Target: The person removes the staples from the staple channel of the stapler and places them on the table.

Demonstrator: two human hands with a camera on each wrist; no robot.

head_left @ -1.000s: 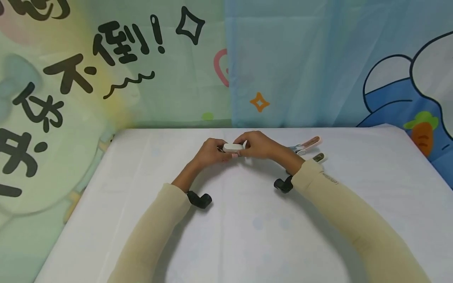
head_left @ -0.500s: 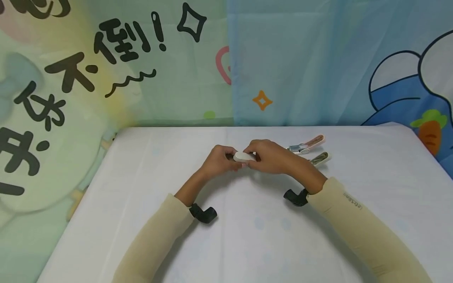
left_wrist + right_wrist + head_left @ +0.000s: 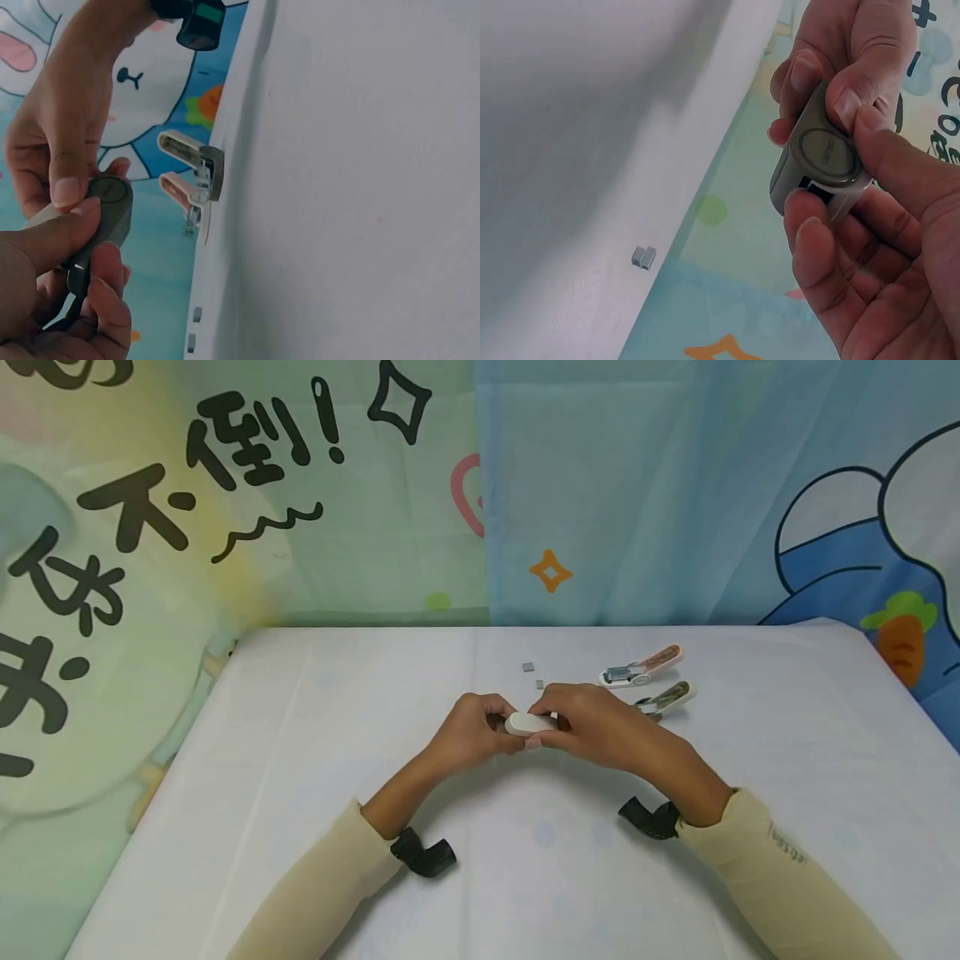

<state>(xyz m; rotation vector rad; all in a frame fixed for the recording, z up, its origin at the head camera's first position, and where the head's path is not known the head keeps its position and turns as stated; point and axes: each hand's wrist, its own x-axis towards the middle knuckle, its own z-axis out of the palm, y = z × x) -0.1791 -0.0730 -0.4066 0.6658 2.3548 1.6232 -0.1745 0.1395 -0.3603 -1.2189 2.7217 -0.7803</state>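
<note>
Both hands hold one small white-and-grey stapler (image 3: 528, 724) in the air over the middle of the table. My left hand (image 3: 477, 732) grips its left end, thumb along the side. From the right, my right hand (image 3: 596, 722) pinches the other end. A round emblem shows on the grey face of the stapler (image 3: 826, 152) in the right wrist view, with a dark opening at its edge beside the right fingertips. In the left wrist view the left thumb presses on the stapler (image 3: 111, 206) beside the right thumb. Fingers hide much of its body.
Behind the right hand lie two opened small staplers, a pink one (image 3: 645, 667) and a white one (image 3: 666, 699). Two little grey staple strips, one (image 3: 528, 667) behind the other (image 3: 539, 684), lie near the back of the white-covered table (image 3: 540, 877). A printed curtain (image 3: 637, 485) hangs behind.
Both hands have drawn the stapler back toward the body and slightly to the right, still gripping it. The two staple strips and more of the opened staplers have come into view behind them.
</note>
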